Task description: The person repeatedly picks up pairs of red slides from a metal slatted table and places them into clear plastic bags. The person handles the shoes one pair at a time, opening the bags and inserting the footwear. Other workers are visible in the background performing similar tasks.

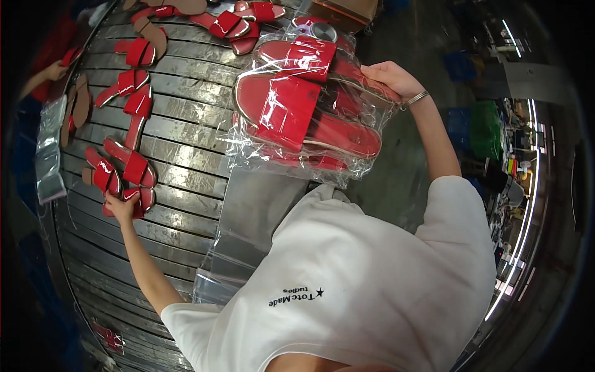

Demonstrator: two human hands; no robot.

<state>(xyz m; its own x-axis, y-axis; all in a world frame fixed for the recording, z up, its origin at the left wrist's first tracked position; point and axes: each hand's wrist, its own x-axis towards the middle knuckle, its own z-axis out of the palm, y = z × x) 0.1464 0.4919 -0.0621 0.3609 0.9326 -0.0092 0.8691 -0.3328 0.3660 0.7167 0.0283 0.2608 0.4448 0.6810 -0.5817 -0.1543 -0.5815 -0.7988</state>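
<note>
Slide sandals in glossy red, each with one broad strap, lie loosely grouped on the left part of a slatted metal conveyor. Beside the lowest of them is the person's left hand, thumb and fingers set apart around a sandal's near end; with the hand covering the contact, I cannot tell whether it has really closed on it. Over the conveyor's right edge sits a stack of bagged red sandals, layered one above another in crinkled clear plastic, straps facing up. The right hand holds this stack at its right end, the fingers bent over the sandal ends through the film, a metal bracelet around the wrist. A round grey disc shows at the top of the stack, and a brown cardboard box is just beyond it. Flat clear plastic lies below the stack, between the conveyor and the person's white T-shirt. More red sandals lie scattered along the far end of the conveyor. On the far left, a co-worker's hand holds another red sandal, above upturned tan soles and a clear plastic sheet.
</note>
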